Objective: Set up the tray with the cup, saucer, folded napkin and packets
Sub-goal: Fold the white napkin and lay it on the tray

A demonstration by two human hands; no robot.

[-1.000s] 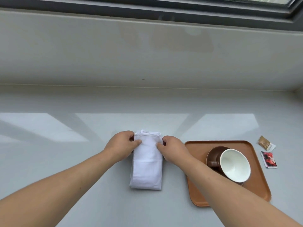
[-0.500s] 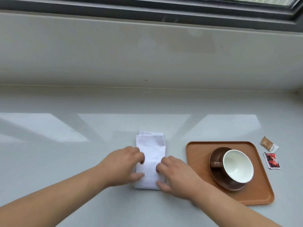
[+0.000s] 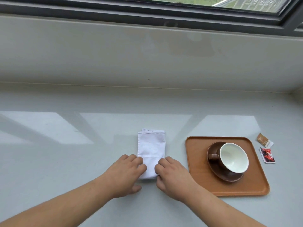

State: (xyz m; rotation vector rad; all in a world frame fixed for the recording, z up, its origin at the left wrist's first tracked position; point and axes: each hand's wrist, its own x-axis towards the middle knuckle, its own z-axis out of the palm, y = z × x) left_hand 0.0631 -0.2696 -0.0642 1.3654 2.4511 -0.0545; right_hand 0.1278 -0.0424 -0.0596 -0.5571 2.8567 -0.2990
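A white napkin [image 3: 150, 146], folded into a narrow strip, lies on the grey counter left of the tray. My left hand [image 3: 125, 174] and my right hand [image 3: 172, 176] pinch its near end from either side. The orange-brown tray [image 3: 196, 161] lies to the right. On it a brown saucer [image 3: 229, 176] carries a brown cup [image 3: 233, 157] with a white inside, handle pointing left. Two packets lie on the counter right of the tray: a gold one [image 3: 264, 140] and a red one [image 3: 267, 155].
The grey counter [image 3: 65, 161] runs back to a pale wall ledge [image 3: 147, 54] below a dark window frame [image 3: 147, 15]. The counter ends at a corner on the far right [image 3: 293, 94].
Both hands slid from the napkin's far end down to its near end. The napkin, tray, cup and packets kept their places on the counter.
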